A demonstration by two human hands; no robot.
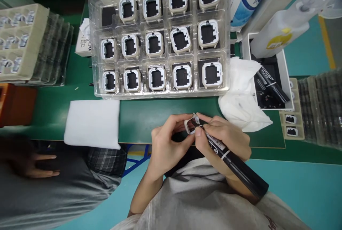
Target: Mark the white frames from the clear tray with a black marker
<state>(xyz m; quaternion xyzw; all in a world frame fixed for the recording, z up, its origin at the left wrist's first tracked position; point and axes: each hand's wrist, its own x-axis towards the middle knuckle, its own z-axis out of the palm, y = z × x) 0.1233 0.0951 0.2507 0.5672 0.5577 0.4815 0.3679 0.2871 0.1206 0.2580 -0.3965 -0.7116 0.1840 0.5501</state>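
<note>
Between the thumb and fingers of my left hand (169,144) is a small white square frame (190,125), tilted on edge at the table's front. My right hand (227,135) grips a black marker pen (240,167) near its front end, and the pen's tip points into the frame's opening. Whether the tip touches the frame I cannot tell. Right hand fingertips lie close to the frame's far edge. Beyond my hands, a clear plastic tray (160,95) holds several similar white frames (182,76) in its pockets, with dark pads under them.
A white foam sheet (92,121) lies left on the green table; a crumpled white cloth (242,98) lies right. A white box (287,69) holds a bottle (283,32) and another marker (274,84). Trays are stacked at both sides. A co-worker's hand (42,166) shows lower left.
</note>
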